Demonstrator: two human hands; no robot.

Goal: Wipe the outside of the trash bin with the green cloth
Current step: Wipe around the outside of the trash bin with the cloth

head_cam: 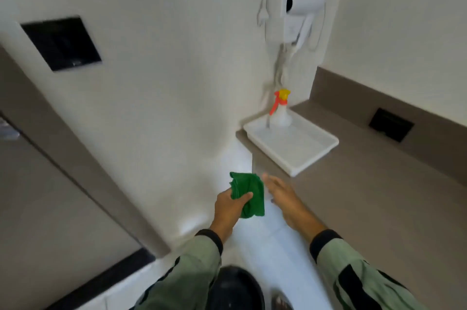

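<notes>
My left hand (231, 204) grips a bunched green cloth (249, 193) in front of the white wall, near the end of the counter. Just to its right, my right hand (283, 194) is stretched forward with flat, spread fingers and holds nothing. At the bottom edge, between my sleeves, a round black shape (236, 287) shows, possibly the trash bin's top; I cannot tell for sure. A small silvery part (280, 301) sits beside it.
A grey-brown counter (379, 196) runs along the right. On its end stands a white tray (303, 155) holding a spray bottle (281, 110) with a red and yellow nozzle. A white hair dryer (293, 11) hangs above. A black wall plate (62, 43) is at the left.
</notes>
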